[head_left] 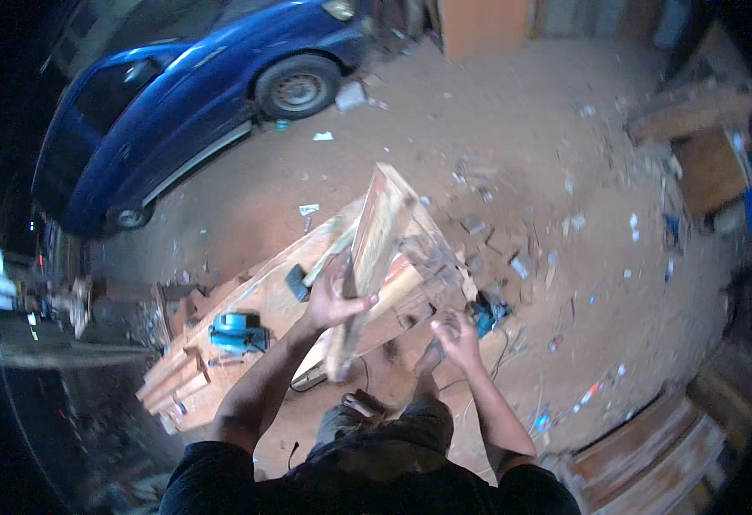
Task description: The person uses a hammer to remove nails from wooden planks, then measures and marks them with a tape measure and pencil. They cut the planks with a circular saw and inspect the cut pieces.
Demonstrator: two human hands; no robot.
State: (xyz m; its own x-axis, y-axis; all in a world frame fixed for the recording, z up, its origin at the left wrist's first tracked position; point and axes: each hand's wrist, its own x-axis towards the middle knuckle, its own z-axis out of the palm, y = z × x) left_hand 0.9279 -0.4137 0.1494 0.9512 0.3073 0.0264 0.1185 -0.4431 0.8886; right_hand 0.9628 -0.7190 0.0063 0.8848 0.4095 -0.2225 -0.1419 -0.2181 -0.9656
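My left hand is wrapped round a long wooden board, which it holds tilted above the workbench. The board's top end points away from me and its lower end hangs near my legs. Off to the right, my right hand is apart from the board, its fingers loosely bent with nothing visible in them. Just beyond that hand is a blue power tool, partly hidden. Left of the board lies a hammer-like tool with a dark block head and a pale handle. A second blue power tool rests on the wooden workbench.
A blue car stands at the far left. Wood offcuts lie on the bench's near left end. Scraps litter the dirt floor. Boards are stacked at the lower right, and a cable trails by my right arm.
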